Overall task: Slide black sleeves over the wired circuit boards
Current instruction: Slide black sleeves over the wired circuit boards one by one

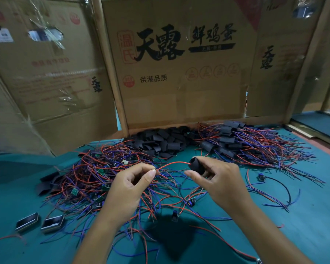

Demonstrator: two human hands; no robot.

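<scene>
A black sleeve is gripped in the curled fingers of the right hand, its open mouth turned toward the left hand, where the tip of a red wire is pinched between thumb and forefinger; the wire arcs across the gap to the sleeve's mouth, and whether it enters cannot be told. Both hands are held above the green counter, over a tangle of red and blue wires with small green boards. Loose sleeves are heaped at the far edge against a cardboard wall, which closes the counter at the back and left. To the right, sleeved boards are piled with their wires splayed out. Bare counter lies near the right edge and at the lower left, where 2 small dark rectangular parts are seen, their nature unclear. The board on the held wire is not made out. Both forearms are cut off by the bottom edge.
</scene>
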